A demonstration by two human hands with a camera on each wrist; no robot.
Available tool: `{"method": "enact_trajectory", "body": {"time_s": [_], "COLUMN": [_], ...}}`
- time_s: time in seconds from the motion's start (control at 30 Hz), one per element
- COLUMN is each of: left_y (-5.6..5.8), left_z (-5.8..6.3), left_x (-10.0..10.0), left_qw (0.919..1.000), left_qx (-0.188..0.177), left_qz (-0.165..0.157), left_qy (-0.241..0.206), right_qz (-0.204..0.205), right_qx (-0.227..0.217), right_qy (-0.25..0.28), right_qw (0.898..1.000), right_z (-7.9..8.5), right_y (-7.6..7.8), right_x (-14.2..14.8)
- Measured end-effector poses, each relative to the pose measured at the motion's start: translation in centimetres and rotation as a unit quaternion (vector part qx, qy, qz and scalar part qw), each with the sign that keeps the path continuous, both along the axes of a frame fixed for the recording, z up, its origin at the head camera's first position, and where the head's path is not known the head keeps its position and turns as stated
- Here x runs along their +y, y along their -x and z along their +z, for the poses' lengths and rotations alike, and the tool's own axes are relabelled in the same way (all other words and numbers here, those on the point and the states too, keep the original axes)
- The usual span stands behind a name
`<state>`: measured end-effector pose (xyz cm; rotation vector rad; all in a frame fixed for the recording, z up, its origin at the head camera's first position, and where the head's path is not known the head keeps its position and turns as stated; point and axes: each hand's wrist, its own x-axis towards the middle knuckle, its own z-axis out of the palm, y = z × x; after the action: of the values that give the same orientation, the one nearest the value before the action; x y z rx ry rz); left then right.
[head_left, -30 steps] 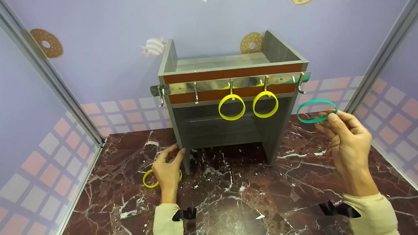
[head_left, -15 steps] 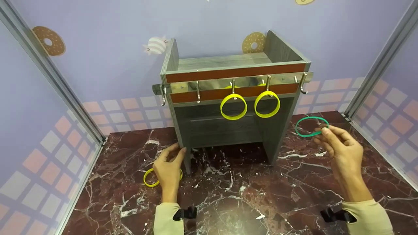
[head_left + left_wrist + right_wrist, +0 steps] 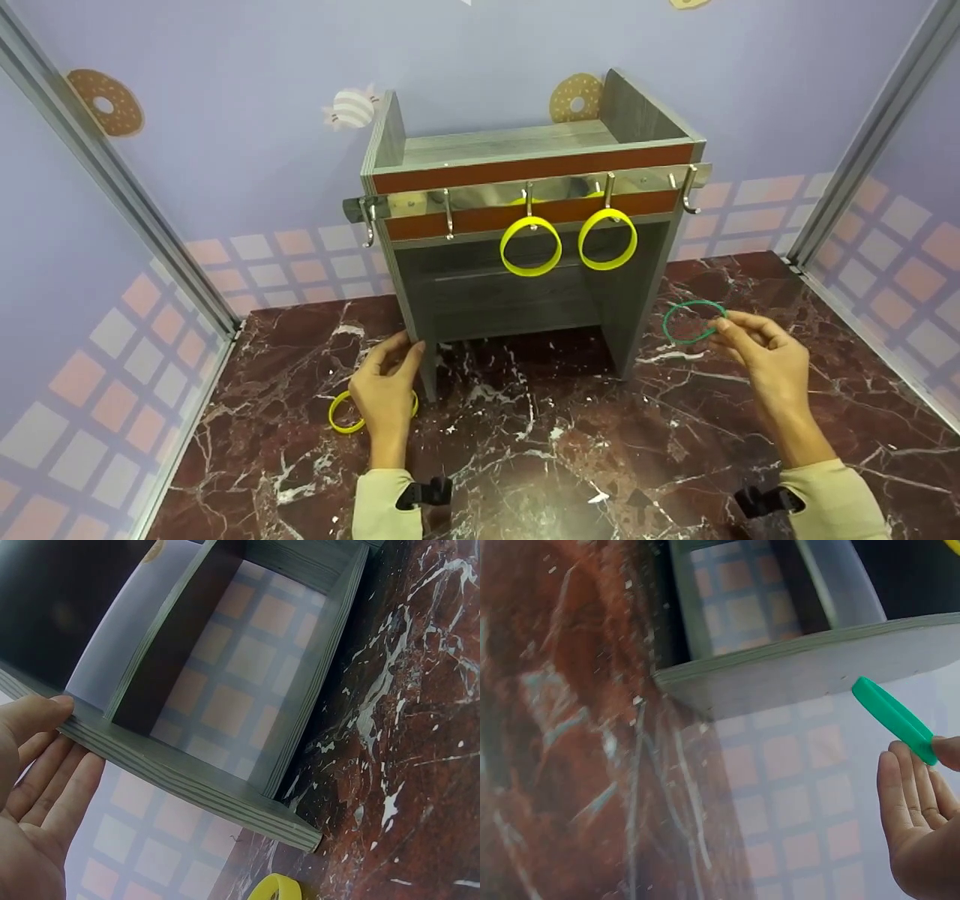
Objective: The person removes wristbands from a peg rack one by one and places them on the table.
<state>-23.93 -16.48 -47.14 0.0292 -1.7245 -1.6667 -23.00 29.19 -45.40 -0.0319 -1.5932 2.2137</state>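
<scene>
My right hand (image 3: 776, 375) pinches a green wristband (image 3: 894, 718) between thumb and fingertips, to the right of a grey wooden shelf unit (image 3: 639, 311). The ring lies nearly flat, low beside the unit's right side. My left hand (image 3: 385, 394) grips the edge of the unit's left panel, thumb on one face and fingers on the other, as the left wrist view shows. From the metal hook rail (image 3: 480, 196) across the front hang two yellow wristbands (image 3: 531, 273), one on each of two neighbouring hooks. Another yellow wristband (image 3: 279, 887) lies by my left hand, partly hidden behind it.
The unit stands on a dark red marbled tabletop (image 3: 525, 465). Behind it rises a lilac patterned wall (image 3: 480, 67), with metal-framed side panels left and right. Bare hooks (image 3: 450, 217) stick out at the rail's left part and its right end.
My right hand has come down and to the left with the green wristband, from rail height to low beside the unit. The left hand keeps its place on the panel.
</scene>
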Motion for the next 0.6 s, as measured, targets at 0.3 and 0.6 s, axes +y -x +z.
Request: {"method": "enact_trajectory", "body": {"time_s": [0.3, 0.6], "left_y": [-0.1, 0.0], "left_z": [-0.2, -0.2], "left_x": [0.1, 0.1], "left_qw": [1.0, 1.0], "left_qx": [0.003, 0.008], "left_qz": [0.004, 0.002], "left_qy": [0.003, 0.003], "right_qz": [0.014, 0.037], "right_qx": [-0.059, -0.096], "right_qy": [-0.058, -0.091], "right_qw": [0.996, 0.991], "right_z": [-2.1, -3.6], "right_y": [0.8, 1.2], "right_x": [0.7, 0.8]}}
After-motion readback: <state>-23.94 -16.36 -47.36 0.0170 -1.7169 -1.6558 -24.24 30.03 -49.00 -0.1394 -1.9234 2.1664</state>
